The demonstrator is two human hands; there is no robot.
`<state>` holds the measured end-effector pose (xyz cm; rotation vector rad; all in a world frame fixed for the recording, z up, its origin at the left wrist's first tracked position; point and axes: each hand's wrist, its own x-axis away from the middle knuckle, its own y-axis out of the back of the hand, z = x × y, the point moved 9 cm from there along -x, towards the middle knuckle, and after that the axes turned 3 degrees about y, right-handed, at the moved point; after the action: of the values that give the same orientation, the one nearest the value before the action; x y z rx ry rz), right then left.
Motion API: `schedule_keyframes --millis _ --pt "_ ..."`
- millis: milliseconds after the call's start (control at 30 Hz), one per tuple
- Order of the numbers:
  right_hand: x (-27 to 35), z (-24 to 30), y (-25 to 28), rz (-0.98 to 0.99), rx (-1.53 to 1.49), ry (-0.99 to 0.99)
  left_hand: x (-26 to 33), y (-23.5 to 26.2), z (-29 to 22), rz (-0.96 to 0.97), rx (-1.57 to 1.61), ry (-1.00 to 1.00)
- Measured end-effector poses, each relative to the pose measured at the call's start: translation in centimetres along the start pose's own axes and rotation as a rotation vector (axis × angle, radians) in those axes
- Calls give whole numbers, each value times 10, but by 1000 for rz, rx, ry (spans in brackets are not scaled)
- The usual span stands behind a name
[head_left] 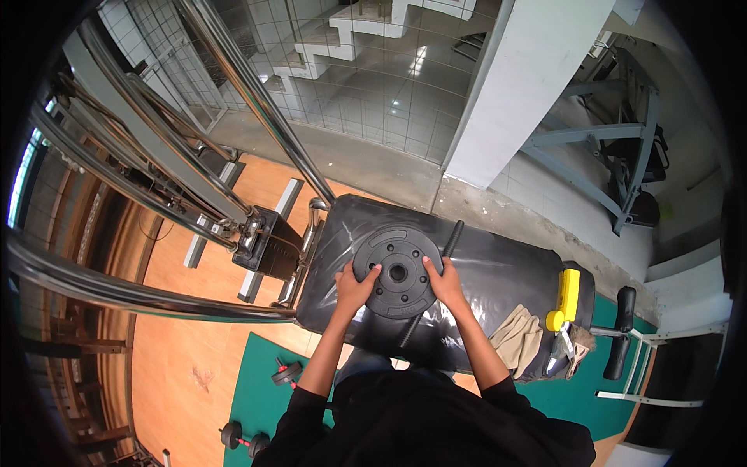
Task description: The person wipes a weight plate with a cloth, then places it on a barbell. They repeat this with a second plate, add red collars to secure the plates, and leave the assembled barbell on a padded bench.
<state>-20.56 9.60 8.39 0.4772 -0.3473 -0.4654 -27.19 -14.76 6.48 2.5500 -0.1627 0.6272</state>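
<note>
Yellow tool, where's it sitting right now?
Head view, right side: the yellow tool lies on the right end of the black padded bench, beside the tan cloth, well right of the right hand.

Wooden floor (pixel 187 342), green mat (pixel 257 389), white pillar (pixel 537 86), tiled floor (pixel 389 93).

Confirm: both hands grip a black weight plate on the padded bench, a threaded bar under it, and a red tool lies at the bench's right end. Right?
Not quite. The head view shows the tool at the right end is yellow, not red. The rest holds: left hand and right hand grip the black weight plate on the padded bench, threaded bar under it.
</note>
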Motion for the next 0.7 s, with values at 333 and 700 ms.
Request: schedule_keyframes --millis 333,700 --pt "-40 -24 0 60 465 -47 -52 -35 -5 181 -211 -125" --pt "-47 -22 -13 110 710 40 -70 -33 -9 156 -246 -256"
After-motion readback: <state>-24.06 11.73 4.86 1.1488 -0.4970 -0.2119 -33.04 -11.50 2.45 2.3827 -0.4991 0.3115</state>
